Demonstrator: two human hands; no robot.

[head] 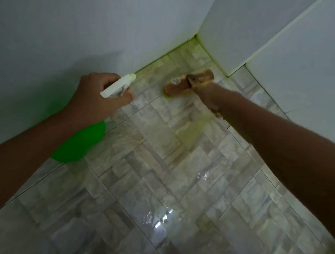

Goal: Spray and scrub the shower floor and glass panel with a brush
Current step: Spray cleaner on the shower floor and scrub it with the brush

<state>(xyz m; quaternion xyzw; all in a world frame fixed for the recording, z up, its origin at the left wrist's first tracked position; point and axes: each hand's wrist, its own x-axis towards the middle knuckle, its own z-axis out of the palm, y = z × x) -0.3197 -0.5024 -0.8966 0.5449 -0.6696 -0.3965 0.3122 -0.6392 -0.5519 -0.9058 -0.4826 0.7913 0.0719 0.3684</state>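
Wet floor tiles (pixel 154 189) bear the brush (pixel 187 82) under the right hand's (pixel 207 95) holding grip; left hand (pixel 96 96) grips the spray bottle (pixel 79 141).

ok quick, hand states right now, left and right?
Left hand: gripping the spray bottle at its trigger head.
Right hand: gripping the brush on the floor.
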